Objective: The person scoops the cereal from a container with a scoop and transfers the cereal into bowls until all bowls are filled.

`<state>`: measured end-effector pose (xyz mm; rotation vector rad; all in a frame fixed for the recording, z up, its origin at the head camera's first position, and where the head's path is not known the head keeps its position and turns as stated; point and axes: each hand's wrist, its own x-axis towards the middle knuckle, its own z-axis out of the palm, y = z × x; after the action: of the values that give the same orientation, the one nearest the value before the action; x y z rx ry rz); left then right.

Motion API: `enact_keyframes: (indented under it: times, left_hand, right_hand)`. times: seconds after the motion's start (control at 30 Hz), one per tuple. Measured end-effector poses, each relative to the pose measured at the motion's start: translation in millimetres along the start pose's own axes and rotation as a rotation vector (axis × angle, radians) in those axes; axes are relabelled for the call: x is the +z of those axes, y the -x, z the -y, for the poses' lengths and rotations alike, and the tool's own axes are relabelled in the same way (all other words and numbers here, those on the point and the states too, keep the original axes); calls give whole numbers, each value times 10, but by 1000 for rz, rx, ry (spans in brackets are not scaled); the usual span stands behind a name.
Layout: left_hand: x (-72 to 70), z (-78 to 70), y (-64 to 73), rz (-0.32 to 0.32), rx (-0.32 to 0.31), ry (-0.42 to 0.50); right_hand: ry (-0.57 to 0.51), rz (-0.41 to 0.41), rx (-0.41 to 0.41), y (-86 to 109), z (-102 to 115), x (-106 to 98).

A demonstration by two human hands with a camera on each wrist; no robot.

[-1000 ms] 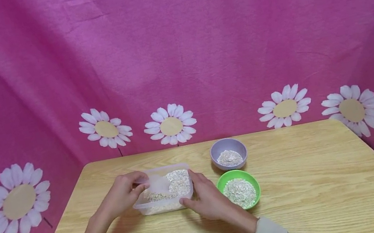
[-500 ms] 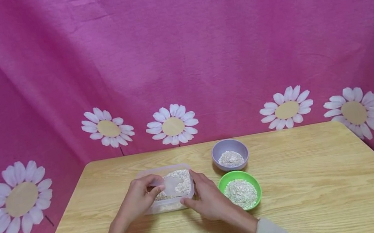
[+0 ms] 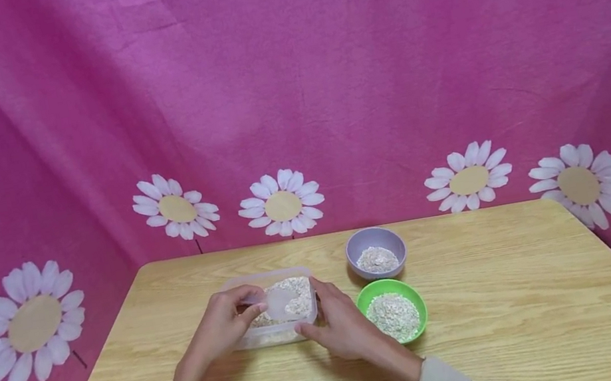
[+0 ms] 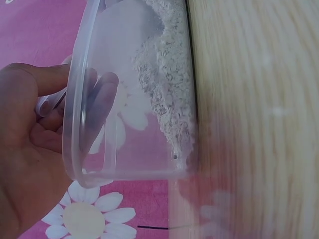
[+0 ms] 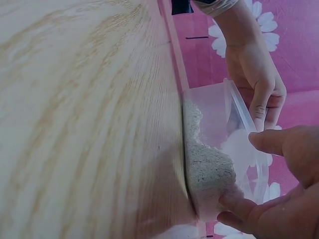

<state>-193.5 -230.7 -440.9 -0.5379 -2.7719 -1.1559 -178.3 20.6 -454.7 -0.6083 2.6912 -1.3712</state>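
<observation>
A clear rectangular plastic tub stands on the table, partly filled with pale flakes that look like oats. My left hand reaches over the tub's left part and pinches a translucent scoop. The scoop's rounded end lies at the flakes; its handle is mostly hidden by the fingers. With my right hand I grip the tub's right end. In the right wrist view, the thumb of that hand is at the rim and the fingers are against the side wall. The flakes slope up toward that end.
Right of the tub stands a green bowl with a heap of flakes, close beside my right forearm. Behind it is a purple bowl holding a smaller heap. A pink flowered cloth hangs behind the wooden table.
My left hand has moved right with the scoop, from the tub's left part toward the flakes, then nearly stopped in the last half second. The right hand keeps its grip on the tub.
</observation>
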Motion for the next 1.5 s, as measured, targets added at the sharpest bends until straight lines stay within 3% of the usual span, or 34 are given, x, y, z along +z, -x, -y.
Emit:
enact_keyframes:
  times: [0.3, 0.57, 0.87, 1.03, 1.27, 1.5]
  left_hand:
    - [-111, 60, 63, -75, -18, 62]
    - [-306, 131, 123, -150, -103, 165]
    - [-366, 172, 124, -243, -41, 234]
    - [-348, 133, 88, -246, -51, 240]
    - [-314, 47, 19, -239, -51, 261]
    - [-236, -86, -179, -200, -39, 284]
  right_hand:
    - [-44, -14, 3, 9, 43, -151]
    - [-118, -10, 29, -3, 54, -303]
    - [-120, -43, 48, -3, -29, -451]
    - [-88, -51, 77, 20, -102, -543]
    - [39, -97, 45, 31, -155, -695]
    - [83, -98, 59, 25, -236, -833]
